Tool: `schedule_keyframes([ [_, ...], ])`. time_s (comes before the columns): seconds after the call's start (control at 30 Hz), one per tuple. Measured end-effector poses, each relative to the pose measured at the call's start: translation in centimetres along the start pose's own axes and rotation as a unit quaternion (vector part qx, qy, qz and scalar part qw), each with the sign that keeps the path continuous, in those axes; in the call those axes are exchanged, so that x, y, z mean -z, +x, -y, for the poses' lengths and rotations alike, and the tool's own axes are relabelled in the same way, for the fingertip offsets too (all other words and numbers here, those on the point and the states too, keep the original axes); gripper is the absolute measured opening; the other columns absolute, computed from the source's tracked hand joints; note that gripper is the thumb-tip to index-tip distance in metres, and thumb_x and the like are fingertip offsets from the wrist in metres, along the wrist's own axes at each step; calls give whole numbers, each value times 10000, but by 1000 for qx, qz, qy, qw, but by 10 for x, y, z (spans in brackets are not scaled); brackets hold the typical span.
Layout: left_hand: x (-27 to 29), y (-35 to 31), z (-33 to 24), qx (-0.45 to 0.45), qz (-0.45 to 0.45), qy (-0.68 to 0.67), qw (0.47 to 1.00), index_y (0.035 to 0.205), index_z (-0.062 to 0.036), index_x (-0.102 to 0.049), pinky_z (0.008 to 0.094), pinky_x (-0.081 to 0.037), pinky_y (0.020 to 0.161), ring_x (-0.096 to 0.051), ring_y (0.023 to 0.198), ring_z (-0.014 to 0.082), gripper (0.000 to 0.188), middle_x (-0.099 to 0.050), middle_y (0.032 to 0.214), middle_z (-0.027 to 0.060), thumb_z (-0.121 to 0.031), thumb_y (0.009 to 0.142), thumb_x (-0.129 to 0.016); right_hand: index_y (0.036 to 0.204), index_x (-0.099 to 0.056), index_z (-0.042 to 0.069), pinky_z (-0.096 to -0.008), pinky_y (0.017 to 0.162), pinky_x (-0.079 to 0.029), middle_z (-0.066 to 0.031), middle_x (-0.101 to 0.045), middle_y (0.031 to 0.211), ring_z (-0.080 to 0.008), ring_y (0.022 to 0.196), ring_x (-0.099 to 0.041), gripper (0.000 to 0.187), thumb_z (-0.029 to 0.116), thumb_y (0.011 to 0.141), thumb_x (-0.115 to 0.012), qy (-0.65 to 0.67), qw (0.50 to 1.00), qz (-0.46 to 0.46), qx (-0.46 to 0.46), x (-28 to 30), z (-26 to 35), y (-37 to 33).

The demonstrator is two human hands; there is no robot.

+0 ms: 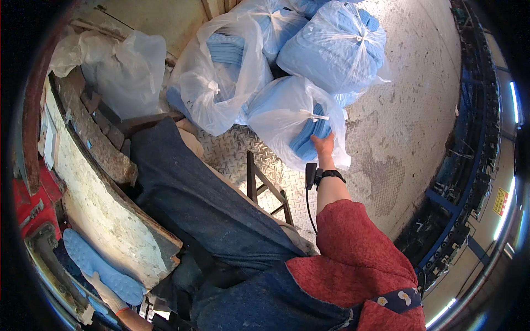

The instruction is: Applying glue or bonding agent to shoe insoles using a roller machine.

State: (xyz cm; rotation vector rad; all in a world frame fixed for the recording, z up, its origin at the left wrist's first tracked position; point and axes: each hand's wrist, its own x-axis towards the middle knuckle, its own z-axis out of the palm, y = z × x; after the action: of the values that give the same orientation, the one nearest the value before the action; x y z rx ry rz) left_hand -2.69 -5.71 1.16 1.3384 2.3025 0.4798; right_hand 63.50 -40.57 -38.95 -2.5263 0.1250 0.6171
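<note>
At the lower left, my left hand point(106, 293) is closed on the near edge of a light blue shoe sole point(102, 265) with a dotted surface. The sole slants beside a worn board edge. My right hand point(324, 145) reaches far forward to a torn, clear plastic bag point(279, 113). Its fingers are wrapped around the edge of a stack of blue shoe soles point(309, 132) showing through the bag's opening; the fingertips are partly hidden. A black device on a strap point(331, 175) sits on my right wrist, with a cable hanging from it.
More bags of blue soles point(337, 47) stand behind, one open bag point(212, 71) beside them. A dark metal stand point(265, 185) is on the tread-plate floor. A worn board point(99, 204) and red machine part point(41, 204) lie left; a long machine frame point(469, 160) runs along the right.
</note>
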Motion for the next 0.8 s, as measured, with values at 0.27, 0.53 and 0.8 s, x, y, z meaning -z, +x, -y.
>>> schedule_keyframes([
  [0.27, -3, -6, -7, -4, -1, 29, 1000, 1579, -54, -146, 449, -242, 1160, -289, 1422, 385, 758, -218, 1589, 243, -331, 925, -411, 1481, -347, -5, -365, 1063, -413, -196, -530, 1394, -303, 1254, -538, 932, 193, 711, -834, 98, 994, 42, 7, 7, -5, 1],
  [0.53, 1, 2, 2, -1, 0, 21, 1000, 1580, -70, -161, 443, -274, 1136, -327, 1395, 376, 749, -250, 1577, 235, -349, 935, -420, 1428, -411, -17, -376, 1059, -418, -215, -535, 1379, -324, 1236, -549, 863, 231, 717, -833, 90, 995, 33, 11, 8, -3, -1],
  [0.8, -3, -12, -9, 5, 2, -2, 1000, 1575, -35, -152, 417, -232, 1166, -305, 1417, 363, 767, -236, 1582, 241, -351, 927, -414, 1539, -149, 73, -470, 1066, -432, -334, -313, 1426, -490, 1264, -453, 1137, 252, 680, -872, -69, 992, -30, -99, -20, 18, -2],
])
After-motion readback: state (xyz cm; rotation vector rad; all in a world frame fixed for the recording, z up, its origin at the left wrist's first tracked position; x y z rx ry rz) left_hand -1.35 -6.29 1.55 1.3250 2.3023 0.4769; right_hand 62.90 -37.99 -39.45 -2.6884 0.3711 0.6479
